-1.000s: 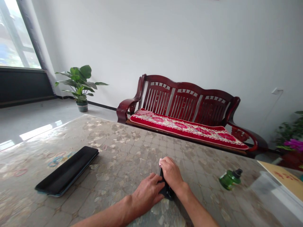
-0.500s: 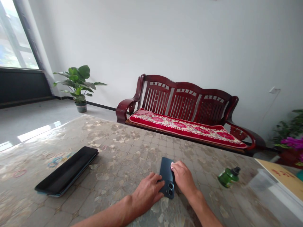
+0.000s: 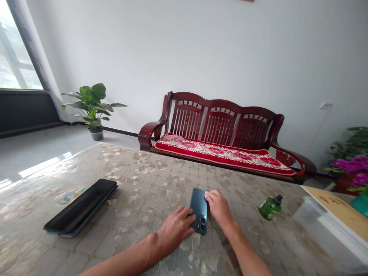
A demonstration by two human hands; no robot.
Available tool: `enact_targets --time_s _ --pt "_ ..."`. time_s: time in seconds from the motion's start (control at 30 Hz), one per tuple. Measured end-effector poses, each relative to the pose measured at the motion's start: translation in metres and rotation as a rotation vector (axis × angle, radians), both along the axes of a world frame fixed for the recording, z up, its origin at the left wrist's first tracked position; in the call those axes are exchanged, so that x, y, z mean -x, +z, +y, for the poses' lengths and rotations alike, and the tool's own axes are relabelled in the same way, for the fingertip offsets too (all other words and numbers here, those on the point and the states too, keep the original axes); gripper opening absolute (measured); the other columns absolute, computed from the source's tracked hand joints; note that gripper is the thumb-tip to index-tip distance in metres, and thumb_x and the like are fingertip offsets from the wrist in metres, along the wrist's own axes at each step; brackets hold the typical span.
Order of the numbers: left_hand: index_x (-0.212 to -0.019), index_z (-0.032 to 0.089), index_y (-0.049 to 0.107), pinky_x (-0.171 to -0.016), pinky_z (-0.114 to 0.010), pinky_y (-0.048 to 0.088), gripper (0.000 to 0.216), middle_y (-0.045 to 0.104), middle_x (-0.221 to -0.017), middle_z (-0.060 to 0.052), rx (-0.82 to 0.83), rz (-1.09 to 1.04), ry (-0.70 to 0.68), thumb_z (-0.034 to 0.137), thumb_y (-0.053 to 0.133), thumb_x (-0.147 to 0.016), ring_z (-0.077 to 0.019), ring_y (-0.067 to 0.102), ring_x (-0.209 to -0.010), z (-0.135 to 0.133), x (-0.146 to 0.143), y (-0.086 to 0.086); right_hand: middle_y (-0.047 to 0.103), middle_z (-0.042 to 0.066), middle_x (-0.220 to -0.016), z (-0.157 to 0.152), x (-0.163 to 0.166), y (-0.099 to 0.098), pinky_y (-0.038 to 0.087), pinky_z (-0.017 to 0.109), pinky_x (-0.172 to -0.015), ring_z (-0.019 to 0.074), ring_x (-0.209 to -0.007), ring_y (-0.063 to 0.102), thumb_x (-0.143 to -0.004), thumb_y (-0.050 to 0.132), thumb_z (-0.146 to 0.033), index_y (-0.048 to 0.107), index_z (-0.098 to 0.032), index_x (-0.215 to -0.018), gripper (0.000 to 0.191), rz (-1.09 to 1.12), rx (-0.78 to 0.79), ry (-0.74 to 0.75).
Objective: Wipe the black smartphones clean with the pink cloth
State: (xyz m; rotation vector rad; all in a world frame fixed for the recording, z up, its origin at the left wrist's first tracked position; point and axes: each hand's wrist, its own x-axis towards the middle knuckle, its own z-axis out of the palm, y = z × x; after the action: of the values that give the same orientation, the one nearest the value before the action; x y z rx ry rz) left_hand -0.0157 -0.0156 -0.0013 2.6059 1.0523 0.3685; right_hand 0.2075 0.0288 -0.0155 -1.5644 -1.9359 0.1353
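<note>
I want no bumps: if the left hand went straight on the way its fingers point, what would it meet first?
The phone, whose left edge the left hand seems to touch. Past it, probably the right hand, though depth is unclear.

Phone (image 3: pixel 199 203) partly hidden by left hand (image 3: pixel 176 224), pale scrap (image 3: pixel 206 195), perhaps tissue, mostly covered by right hand (image 3: pixel 220 207), window (image 3: pixel 17 57) cut off
</note>
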Motion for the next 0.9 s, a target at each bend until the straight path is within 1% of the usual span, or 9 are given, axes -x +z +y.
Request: enact_targets --time_s 0.07,0.13,0.2,0.3,0.43,0.57,0.7,0.8,0.9 --pt "-0.112 0.022 0.062 -0.101 -0.035 0.042 0.021 0.060 -0.119 -0.006 -0.011 0.015 0.034 0.031 0.057 -0.093 -0.0241 0.054 -0.111 -0.003 -0.005 0.003 0.069 0.004 -0.093 -0.001 0.000 -0.006 0.050 0.026 -0.081 0.0161 -0.087 0.066 -0.092 0.047 -0.018 0.074 -0.024 -0.088 0.028 0.046 -0.016 0.001" --pt "-0.110 0.021 0.062 -0.100 -0.039 0.042 0.026 0.060 -0.117 -0.008 -0.021 0.033 0.104 0.038 0.058 -0.091 -0.0267 0.053 -0.110 -0.006 -0.014 0.006 0.070 0.005 -0.097 -0.006 0.002 -0.013 0.050 0.027 -0.083 0.0166 -0.090 0.066 -0.093 0.047 -0.022 0.074 -0.023 -0.094 0.027 0.136 -0.046 -0.001" --pt "-0.117 0.020 0.059 -0.098 -0.045 0.043 0.044 0.057 -0.120 -0.010 -0.029 0.057 0.192 0.048 0.063 -0.084 -0.0305 0.052 -0.109 -0.009 -0.026 0.010 0.070 0.006 -0.099 -0.010 0.004 -0.017 0.051 0.028 -0.085 0.0175 -0.092 0.066 -0.093 0.047 -0.027 0.073 -0.022 -0.098 0.027 0.238 -0.073 -0.012" --pt "-0.124 0.017 0.054 -0.096 -0.052 0.041 0.066 0.054 -0.120 -0.015 -0.045 0.111 0.287 0.056 0.068 -0.073 -0.0359 0.049 -0.109 -0.010 -0.044 0.014 0.071 0.008 -0.099 -0.013 0.007 -0.017 0.052 0.031 -0.087 0.0189 -0.093 0.067 -0.094 0.048 -0.032 0.074 -0.022 -0.100 0.028 0.338 -0.089 -0.013" --pt "-0.125 0.014 0.055 -0.092 -0.053 0.041 0.072 0.054 -0.118 -0.018 -0.052 0.200 0.335 0.056 0.070 -0.069 -0.0381 0.049 -0.107 -0.008 -0.061 0.016 0.071 0.008 -0.099 -0.012 0.008 -0.014 0.053 0.032 -0.086 0.0195 -0.093 0.067 -0.093 0.049 -0.034 0.075 -0.022 -0.099 0.029 0.401 -0.101 0.007" --pt "-0.136 0.013 0.050 -0.089 -0.048 0.044 0.073 0.055 -0.123 -0.021 -0.086 0.299 0.342 0.052 0.068 -0.077 -0.0367 0.053 -0.106 -0.010 -0.070 0.012 0.072 0.008 -0.097 -0.011 0.005 -0.015 0.054 0.032 -0.085 0.0194 -0.091 0.067 -0.093 0.051 -0.035 0.075 -0.022 -0.099 0.028 0.443 -0.143 0.003" --pt "-0.146 0.014 0.040 -0.090 -0.048 0.048 0.076 0.049 -0.137 -0.026 -0.148 0.379 0.322 0.044 0.068 -0.082 -0.0387 0.055 -0.114 -0.014 -0.069 0.007 0.071 0.007 -0.098 -0.011 0.002 -0.018 0.054 0.031 -0.086 0.0190 -0.093 0.067 -0.093 0.051 -0.034 0.075 -0.023 -0.101 0.027 0.463 -0.200 0.008" --pt "-0.148 0.014 0.038 -0.094 -0.046 0.049 0.068 0.050 -0.139 -0.025 -0.152 0.361 0.269 0.032 0.063 -0.087 -0.0377 0.054 -0.120 -0.014 -0.055 0.010 0.071 0.007 -0.097 -0.011 0.000 -0.016 0.054 0.031 -0.086 0.0188 -0.093 0.067 -0.093 0.052 -0.032 0.075 -0.022 -0.099 0.025 0.465 -0.240 -0.003" --pt "-0.146 0.017 0.040 -0.093 -0.035 0.051 0.059 0.057 -0.134 -0.017 -0.058 0.263 0.232 0.017 0.053 -0.088 -0.0288 0.061 -0.115 -0.010 -0.030 0.018 0.071 0.007 -0.097 -0.014 0.003 -0.010 0.055 0.030 -0.086 0.0178 -0.092 0.067 -0.094 0.052 -0.029 0.074 -0.023 -0.101 0.024 0.450 -0.293 0.016"
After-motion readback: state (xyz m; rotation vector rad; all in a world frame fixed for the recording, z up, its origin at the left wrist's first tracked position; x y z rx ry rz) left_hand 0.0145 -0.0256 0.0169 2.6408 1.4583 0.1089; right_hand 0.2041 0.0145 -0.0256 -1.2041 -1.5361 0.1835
